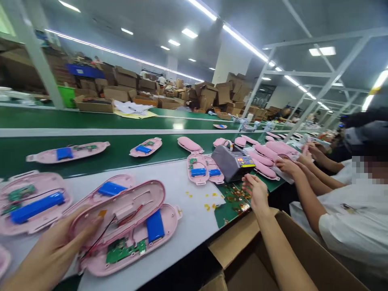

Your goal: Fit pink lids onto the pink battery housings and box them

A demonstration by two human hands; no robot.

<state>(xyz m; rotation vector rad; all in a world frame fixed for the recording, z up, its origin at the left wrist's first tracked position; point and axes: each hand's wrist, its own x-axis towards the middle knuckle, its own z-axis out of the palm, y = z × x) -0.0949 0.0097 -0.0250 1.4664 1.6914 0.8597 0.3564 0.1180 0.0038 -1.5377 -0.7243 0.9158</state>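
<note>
My left hand (57, 242) grips a pink plastic shell half (142, 198), tilted so its inside faces me. A small amber tape piece (103, 212) lies on it beside my thumb, and wires run down from it. Below rests the matching pink half (169, 220), holding a blue battery (155, 226) and a green circuit board (118, 250). My right hand (257, 192) is by the front of a dark tape dispenser (226, 163), its fingers loosely bent and apart, with nothing visible in them. Amber tape scraps (239, 196) lie scattered just left of it.
More opened pink shells (33, 202) with batteries lie at left and along the green bench (163, 167). Closed pink shells (265, 151) are grouped behind the dispenser. An open cardboard box (230, 246) stands below my right forearm. Co-workers (342, 210) sit at right.
</note>
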